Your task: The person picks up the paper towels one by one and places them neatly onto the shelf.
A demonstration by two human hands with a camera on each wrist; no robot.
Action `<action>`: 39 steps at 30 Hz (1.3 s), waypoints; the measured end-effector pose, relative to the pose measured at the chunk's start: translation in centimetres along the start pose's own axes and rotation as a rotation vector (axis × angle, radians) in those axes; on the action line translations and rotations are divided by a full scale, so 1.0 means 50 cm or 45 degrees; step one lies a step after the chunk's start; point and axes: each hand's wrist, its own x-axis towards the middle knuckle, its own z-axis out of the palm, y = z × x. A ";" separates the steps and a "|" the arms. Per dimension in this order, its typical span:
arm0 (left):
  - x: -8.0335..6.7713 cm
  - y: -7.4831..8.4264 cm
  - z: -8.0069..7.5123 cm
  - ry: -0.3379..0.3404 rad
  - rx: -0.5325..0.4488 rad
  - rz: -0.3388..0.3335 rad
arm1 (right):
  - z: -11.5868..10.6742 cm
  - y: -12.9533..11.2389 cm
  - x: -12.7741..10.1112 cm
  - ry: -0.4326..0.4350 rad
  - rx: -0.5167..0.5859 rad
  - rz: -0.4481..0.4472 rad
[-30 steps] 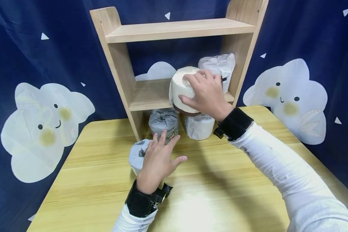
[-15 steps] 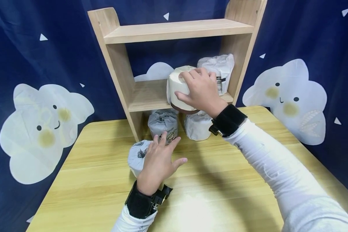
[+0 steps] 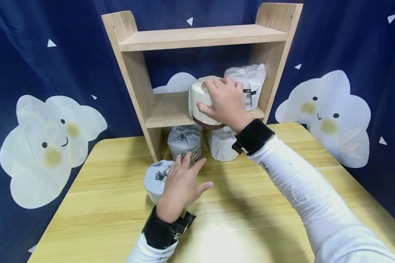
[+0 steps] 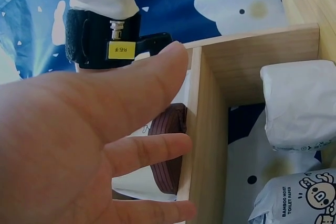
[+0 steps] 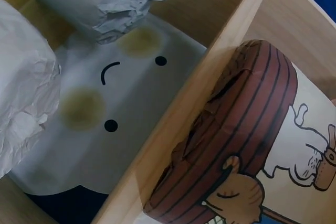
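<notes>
Head camera shows the right grip [image 3: 224, 100] holding a cream-and-brown wrapped toilet roll [image 3: 199, 100], fingers bent over its top and the thumb against its front wall. That roll is directly beneath and just left of the right grip, at the front edge of the middle shelf [image 3: 168, 109] of a wooden shelf unit [image 3: 131, 76]. Its brown base overhangs the board; I cannot tell how much weight the shelf bears. To the right of the right grip, a white wrapped roll [image 3: 250, 78] stands on the same board. Below the right grip, a white paper-wrapped roll [image 3: 222, 146] sits on the desk [image 3: 95, 190]. The left grip [image 3: 181, 182] holds nothing and is wide, its fingers spread and thumb held out. Just left of it and partly hidden by it is a pale grey wrapped roll [image 3: 153, 180]; beyond its fingertips stands a grey animal-print roll [image 3: 184, 140], on which the left wrist view shows the words "TOILET PAPER". The held roll should be light, soft and squeezable, with thin paper that may crease, tear or slide a little over the core. The best hold is probably on the firm side walls below the top rim, pressed evenly, rather than on loose wrapper folds.
</notes>
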 end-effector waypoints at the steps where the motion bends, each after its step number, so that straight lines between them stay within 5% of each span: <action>1: -0.001 0.000 0.000 0.000 -0.002 0.001 | 0.001 0.000 0.001 -0.008 -0.001 0.009; 39: 0.003 -0.005 0.006 0.003 -0.021 -0.009 | 0.021 0.009 0.056 -0.200 0.002 0.127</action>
